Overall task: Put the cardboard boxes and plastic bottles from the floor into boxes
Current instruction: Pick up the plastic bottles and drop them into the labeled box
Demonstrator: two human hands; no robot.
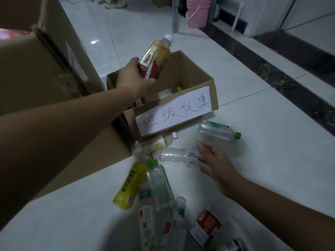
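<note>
The floor (272,178) holds the labelled box (213,95), open at the top. My left grip (134,78) is closed around a tea bottle (155,57), tilted above the box; I judge the next move is to lower and release it. My right grip (215,160), spread and empty, hovers beside a clear bottle (174,154) on the floor.

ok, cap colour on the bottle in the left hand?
White cap on the bottle, head view.

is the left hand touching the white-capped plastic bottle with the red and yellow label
Touching. Head view: left hand grips the white-capped red-and-yellow-labelled plastic bottle round its lower end.
</note>
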